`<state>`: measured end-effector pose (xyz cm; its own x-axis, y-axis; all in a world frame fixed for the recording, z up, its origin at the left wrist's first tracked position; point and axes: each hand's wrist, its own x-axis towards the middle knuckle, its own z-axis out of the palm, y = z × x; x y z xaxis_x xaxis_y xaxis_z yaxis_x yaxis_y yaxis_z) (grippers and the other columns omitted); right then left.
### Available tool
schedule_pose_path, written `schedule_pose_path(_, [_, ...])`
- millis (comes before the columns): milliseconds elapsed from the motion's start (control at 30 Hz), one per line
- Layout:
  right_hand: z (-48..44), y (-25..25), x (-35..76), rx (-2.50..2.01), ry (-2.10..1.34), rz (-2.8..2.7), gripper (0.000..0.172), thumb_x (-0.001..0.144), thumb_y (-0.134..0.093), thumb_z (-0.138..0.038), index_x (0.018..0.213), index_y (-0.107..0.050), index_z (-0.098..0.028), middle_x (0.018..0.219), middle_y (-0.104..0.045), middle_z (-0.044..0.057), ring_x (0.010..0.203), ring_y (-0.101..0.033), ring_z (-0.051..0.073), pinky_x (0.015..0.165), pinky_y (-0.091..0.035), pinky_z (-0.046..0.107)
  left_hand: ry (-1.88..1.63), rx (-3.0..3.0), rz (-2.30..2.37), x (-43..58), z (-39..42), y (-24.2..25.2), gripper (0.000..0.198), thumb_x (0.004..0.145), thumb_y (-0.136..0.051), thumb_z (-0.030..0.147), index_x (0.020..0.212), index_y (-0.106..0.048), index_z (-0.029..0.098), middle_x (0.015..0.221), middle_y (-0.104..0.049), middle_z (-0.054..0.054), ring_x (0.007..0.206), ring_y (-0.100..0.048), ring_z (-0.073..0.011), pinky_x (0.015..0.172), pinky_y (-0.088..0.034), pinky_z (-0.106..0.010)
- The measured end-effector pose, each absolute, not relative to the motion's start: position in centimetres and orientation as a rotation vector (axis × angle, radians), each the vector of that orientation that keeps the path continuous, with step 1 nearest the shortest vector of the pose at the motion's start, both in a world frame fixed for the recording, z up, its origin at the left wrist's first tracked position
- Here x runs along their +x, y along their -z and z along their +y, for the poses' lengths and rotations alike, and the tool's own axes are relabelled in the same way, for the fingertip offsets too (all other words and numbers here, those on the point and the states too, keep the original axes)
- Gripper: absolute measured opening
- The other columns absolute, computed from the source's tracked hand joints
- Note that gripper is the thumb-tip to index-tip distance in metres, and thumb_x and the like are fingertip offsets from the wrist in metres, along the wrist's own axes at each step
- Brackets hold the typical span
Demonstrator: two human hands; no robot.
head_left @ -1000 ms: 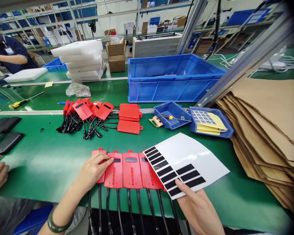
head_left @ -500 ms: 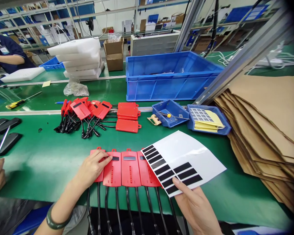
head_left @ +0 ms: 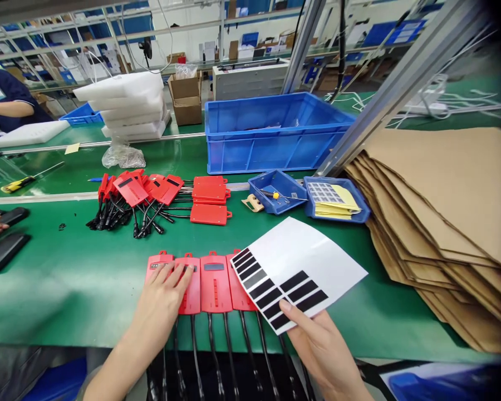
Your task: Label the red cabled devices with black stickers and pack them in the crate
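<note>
noted row of red cases (head_left: 209, 289) on near side of blue crate (head_left: 271, 154); left hand (head_left: 161, 292) laid loosely flat across 2 cases, gripping nothing visible; right hand (head_left: 323, 353) pinching white sheet (head_left: 313, 250) of black strips (head_left: 311, 301), likewise nearer than crate, partly hiding row. could leave a strip skewed by pressing unevenly, knock cases askew by dipping sheet, or crease sheet by pinching hard.

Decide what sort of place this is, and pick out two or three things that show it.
Probably a factory assembly workshop: red boxes with black cables lie in a row on a green workbench, the right hand holds a sheet of black strips, and a large blue bin stands behind.
</note>
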<state>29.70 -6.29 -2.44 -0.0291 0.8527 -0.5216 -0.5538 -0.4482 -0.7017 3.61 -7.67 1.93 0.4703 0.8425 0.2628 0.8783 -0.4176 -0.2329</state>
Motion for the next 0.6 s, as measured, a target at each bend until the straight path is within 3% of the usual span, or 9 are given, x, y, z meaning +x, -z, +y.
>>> schedule_pose_path(133, [-7.8, 1.7, 28.8, -1.095, -1.732, -0.728, 0.044, 0.076, -0.074, -0.043, 0.115, -0.067, -0.025, 0.122, -0.067, 0.01, 0.114, -0.062, 0.028, 0.103, -0.048, 0.047, 0.792, -2.67, -1.453, 7.8, -7.5, -4.3, 0.031, 0.094, -0.05, 0.01, 0.124, -0.058, 0.012, 0.109, -0.068, -0.009, 0.096, -0.063, -0.0183, 0.081, -0.056, -0.03])
schedule_pose_path(200, [-8.5, 1.3, 28.4, -1.103, -1.709, -0.929, 0.04, 0.081, -0.069, -0.042, 0.117, -0.066, -0.024, 0.12, -0.068, 0.009, 0.11, -0.063, 0.026, 0.102, -0.05, 0.044, 0.973, -2.777, -1.343, 9.8, -7.3, -5.0, 0.031, 0.093, -0.055, 0.012, 0.124, -0.057, 0.012, 0.102, -0.068, -0.008, 0.09, -0.062, -0.016, 0.076, -0.054, -0.027])
schedule_pose_path(400, [-9.2, 0.6, 27.9, -1.174, -1.408, -1.406, 0.034, 0.09, -0.055, -0.038, 0.117, -0.066, -0.02, 0.12, -0.067, 0.012, 0.111, -0.063, 0.026, 0.1, -0.051, 0.04, 0.897, -2.861, -1.218, 11.0, -7.2, -5.4, 0.027, 0.091, -0.055, 0.008, 0.117, -0.059, 0.007, 0.087, -0.065, -0.009, 0.074, -0.056, -0.017, 0.06, -0.051, -0.029])
schedule_pose_path(500, [-9.3, 1.0, 27.8, -1.184, -1.183, -1.563, 0.03, 0.089, -0.055, -0.033, 0.111, -0.069, -0.019, 0.116, -0.068, 0.013, 0.107, -0.065, 0.026, 0.098, -0.052, 0.039, 0.914, -2.886, -1.235, 11.0, -7.5, -5.5, 0.031, 0.091, -0.053, 0.006, 0.121, -0.058, 0.005, 0.087, -0.064, -0.009, 0.074, -0.055, -0.0166, 0.061, -0.052, -0.028])
schedule_pose_path(600, [-9.1, 1.3, 27.5, -1.152, -1.183, -1.562, 0.03, 0.087, -0.057, -0.031, 0.112, -0.069, -0.018, 0.113, -0.07, 0.012, 0.103, -0.067, 0.025, 0.099, -0.053, 0.039, 1.052, -2.924, -1.294, 11.0, -7.6, -5.5, 0.037, 0.09, -0.054, 0.005, 0.127, -0.056, 0.007, 0.092, -0.063, -0.01, 0.081, -0.058, -0.0159, 0.068, -0.054, -0.027])
